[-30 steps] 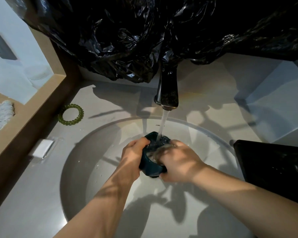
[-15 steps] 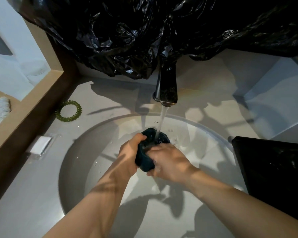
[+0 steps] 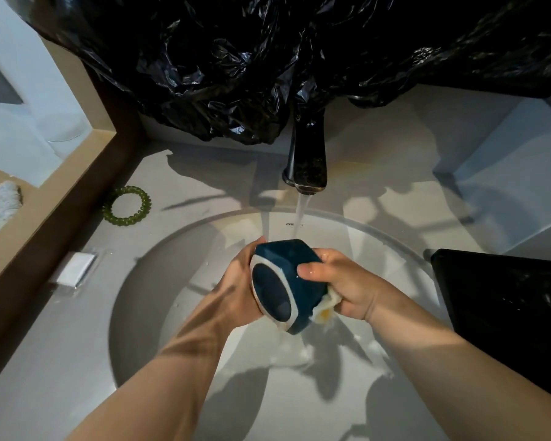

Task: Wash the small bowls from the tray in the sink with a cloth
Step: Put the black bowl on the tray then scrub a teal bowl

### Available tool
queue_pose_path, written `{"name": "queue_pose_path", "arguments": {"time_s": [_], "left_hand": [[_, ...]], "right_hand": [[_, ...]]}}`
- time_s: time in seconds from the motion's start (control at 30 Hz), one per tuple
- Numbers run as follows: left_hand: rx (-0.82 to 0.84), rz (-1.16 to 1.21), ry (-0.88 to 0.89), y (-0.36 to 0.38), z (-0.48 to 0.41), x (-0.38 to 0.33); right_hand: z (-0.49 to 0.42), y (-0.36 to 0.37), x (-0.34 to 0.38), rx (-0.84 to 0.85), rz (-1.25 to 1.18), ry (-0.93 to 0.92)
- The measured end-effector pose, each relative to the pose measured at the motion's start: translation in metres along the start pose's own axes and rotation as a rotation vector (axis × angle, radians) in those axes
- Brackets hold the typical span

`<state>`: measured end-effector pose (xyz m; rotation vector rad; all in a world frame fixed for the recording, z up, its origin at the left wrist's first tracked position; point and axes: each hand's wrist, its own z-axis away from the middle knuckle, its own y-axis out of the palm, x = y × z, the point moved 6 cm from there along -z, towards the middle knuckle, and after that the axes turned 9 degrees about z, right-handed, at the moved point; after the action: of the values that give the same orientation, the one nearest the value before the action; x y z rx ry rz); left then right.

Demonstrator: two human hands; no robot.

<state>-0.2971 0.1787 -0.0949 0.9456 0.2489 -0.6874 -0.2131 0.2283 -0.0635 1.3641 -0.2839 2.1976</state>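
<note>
A small dark blue bowl [image 3: 295, 275] with a pale foot ring is held over the round white sink [image 3: 178, 259], tipped so its underside faces me. My left hand [image 3: 239, 284] grips it from the left. My right hand [image 3: 341, 281] holds the bowl's right side, thumb on the outer wall, with a pale yellowish cloth [image 3: 326, 308] bunched under the palm against the bowl. Water runs from the dark faucet [image 3: 307, 163] just behind the bowl. The bowl's inside is hidden.
A black tray [image 3: 503, 313] sits on the counter at the sink's right. A green coiled hair tie [image 3: 126, 205] and a small white packet [image 3: 75, 268] lie at the left. Black plastic sheeting [image 3: 268, 58] hangs behind the faucet. A wooden ledge [image 3: 45, 198] borders the left.
The bowl was upright under the stream with my right hand over its mouth; now it is turned with its base toward me and held lower, in front of the stream.
</note>
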Motion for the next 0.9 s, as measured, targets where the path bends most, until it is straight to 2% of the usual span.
{"name": "queue_pose_path", "arguments": {"time_s": [0.1, 0.17, 0.27, 0.3, 0.4, 0.5, 0.6, 0.67, 0.7, 0.73, 0.8, 0.9], "left_hand": [[-0.182, 0.218, -0.020, -0.020, -0.007, 0.001], [-0.254, 0.225, -0.016, -0.027, -0.007, 0.002], [-0.261, 0.220, -0.038, -0.025, -0.003, 0.003], [-0.253, 0.213, -0.030, -0.024, -0.002, 0.002], [-0.238, 0.176, 0.007, -0.023, -0.001, -0.004], [-0.296, 0.141, 0.073, -0.022, 0.000, -0.009], [-0.399, 0.068, 0.168, -0.020, 0.001, -0.009], [-0.455, 0.040, 0.180, -0.020, 0.002, -0.010], [-0.487, 0.010, 0.189, -0.020, 0.004, -0.010], [-0.514, -0.018, 0.201, -0.020, 0.006, -0.011], [-0.531, -0.062, 0.247, -0.014, 0.011, -0.012], [-0.559, -0.116, 0.392, -0.006, 0.015, -0.018]], "right_hand": [[-0.008, -0.015, -0.009, -0.220, -0.105, 0.090], [-0.013, -0.030, -0.021, -0.428, -0.150, 0.146], [-0.009, -0.044, -0.035, -0.713, -0.181, 0.235], [-0.005, -0.048, -0.037, -0.800, -0.178, 0.224], [0.011, -0.052, -0.021, -0.975, -0.082, 0.038], [0.026, -0.029, 0.008, -0.932, 0.118, -0.119], [0.023, 0.022, 0.026, -0.689, 0.540, -0.279], [0.010, 0.044, 0.018, -0.540, 0.836, -0.280], [0.001, 0.039, 0.012, -0.513, 0.893, -0.221], [-0.006, 0.029, 0.008, -0.504, 0.864, -0.153], [-0.016, 0.006, 0.006, -0.531, 0.646, -0.046], [-0.019, 0.008, 0.003, -0.541, 0.356, -0.091]]}}
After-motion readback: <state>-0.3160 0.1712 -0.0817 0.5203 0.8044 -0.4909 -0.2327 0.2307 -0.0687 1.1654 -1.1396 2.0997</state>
